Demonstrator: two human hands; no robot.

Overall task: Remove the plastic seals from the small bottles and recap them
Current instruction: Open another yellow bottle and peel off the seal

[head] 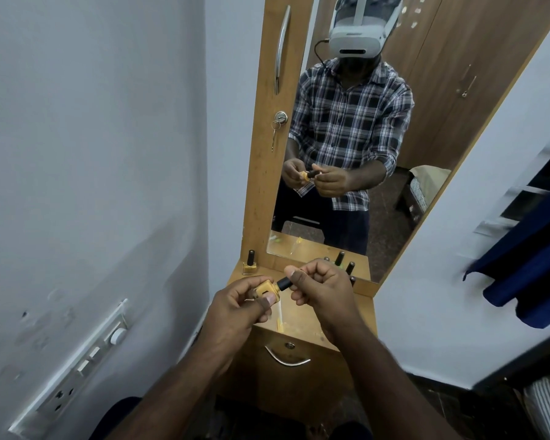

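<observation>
Hands meet above the wooden surface (356, 301) in the head view, the only view there is. The left hand (235, 309) has its fingers curled round the body of a small yellow bottle (267, 289), held tilted with its neck toward the right. The right hand (321, 289) pinches the bottle's black cap (284, 283) between thumb and forefinger, the other fingers folded in. Whether the cap is being turned on or off cannot be told.

Risks, as I judge them: the bottle lies nearly sideways, so if the cap comes free at this angle the contents could run out over the fingers and the surface below. A cap put on crooked could also cross-thread and leak later.

Counting: one yellow bottle in the hands; one more yellow bottle with a black cap (250, 263) standing at the back left of the surface beside the mirror (346, 122); three dark-capped bottles (346, 265) at the back right, partly hidden by the right hand, so there may be more. Loose seal scraps (280, 323) lie under the hands, at least one clear and yellow strip.
</observation>
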